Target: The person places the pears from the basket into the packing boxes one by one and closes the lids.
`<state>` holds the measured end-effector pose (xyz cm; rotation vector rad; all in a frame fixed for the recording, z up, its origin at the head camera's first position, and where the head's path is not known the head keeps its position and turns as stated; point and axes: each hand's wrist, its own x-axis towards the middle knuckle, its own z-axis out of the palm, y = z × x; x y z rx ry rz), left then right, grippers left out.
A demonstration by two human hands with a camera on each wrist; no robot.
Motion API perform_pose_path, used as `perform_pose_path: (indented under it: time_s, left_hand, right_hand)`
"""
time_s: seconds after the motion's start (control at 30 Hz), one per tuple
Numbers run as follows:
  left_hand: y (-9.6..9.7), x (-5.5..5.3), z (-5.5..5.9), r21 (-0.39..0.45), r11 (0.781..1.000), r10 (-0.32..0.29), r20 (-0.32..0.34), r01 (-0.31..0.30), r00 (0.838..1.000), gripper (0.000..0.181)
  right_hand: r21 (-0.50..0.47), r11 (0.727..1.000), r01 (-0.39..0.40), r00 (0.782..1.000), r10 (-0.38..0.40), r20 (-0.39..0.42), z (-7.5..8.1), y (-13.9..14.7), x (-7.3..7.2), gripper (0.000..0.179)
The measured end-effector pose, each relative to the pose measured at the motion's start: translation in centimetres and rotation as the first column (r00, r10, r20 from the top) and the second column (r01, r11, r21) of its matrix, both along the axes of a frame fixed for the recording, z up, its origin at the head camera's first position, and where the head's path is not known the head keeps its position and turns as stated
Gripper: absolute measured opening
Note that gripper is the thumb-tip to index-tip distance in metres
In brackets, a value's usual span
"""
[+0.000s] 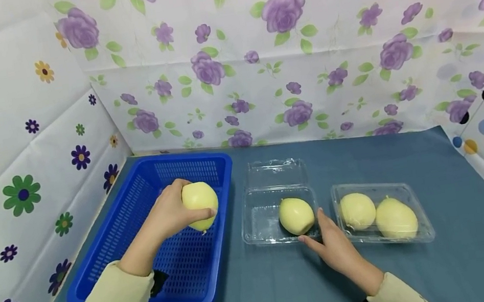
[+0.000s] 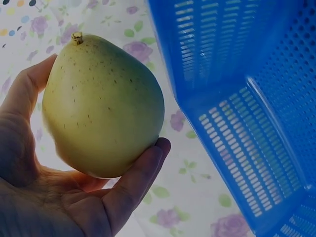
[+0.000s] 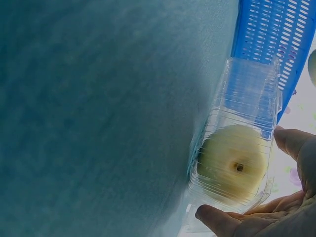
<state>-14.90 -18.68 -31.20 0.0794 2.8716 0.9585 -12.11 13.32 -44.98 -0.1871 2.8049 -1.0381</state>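
My left hand (image 1: pixel 168 210) grips a pale yellow-green pear (image 1: pixel 201 204) above the blue plastic basket (image 1: pixel 181 263). In the left wrist view the pear (image 2: pixel 103 106) has its short stem at the top, with thumb and fingers wrapped about its sides. On the right, a clear plastic clamshell box (image 1: pixel 261 220) stands with its lid (image 1: pixel 276 173) folded back; one pear (image 1: pixel 296 216) lies in its right half. My right hand (image 1: pixel 336 246) rests at that box's front right corner, thumb and fingers extended along its wall. The right wrist view shows the fingertips right at the clear wall (image 3: pixel 232 190).
To the right, a second clear box (image 1: pixel 418 203), its lid down, contains two pears (image 1: pixel 395 218). All stand on a blue-grey cloth (image 1: pixel 298 287). Flower-print sheets rise behind (image 1: pixel 207 68) and along the left side (image 1: pixel 14 152).
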Motion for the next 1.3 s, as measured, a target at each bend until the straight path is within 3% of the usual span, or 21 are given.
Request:
perform_pose_path:
  time_s: [0.8, 1.3]
  left_hand:
    - [5.6, -1.2, -1.5, 0.110, 0.991, -0.073, 0.005, 0.072, 0.997, 0.079]
    - [8.1, -2.1, -2.9, 0.055, 0.995, -0.088, 0.024, 0.087, 0.996, 0.080]
  right_hand:
    - [0.012, 1.000, -0.007, 1.000, 0.007, -0.023, 0.1, -0.2, 0.2, 0.088]
    - [-0.002, 1.000, -0.014, 1.000, 0.014, -0.012, -0.1, -0.2, -0.1, 0.088]
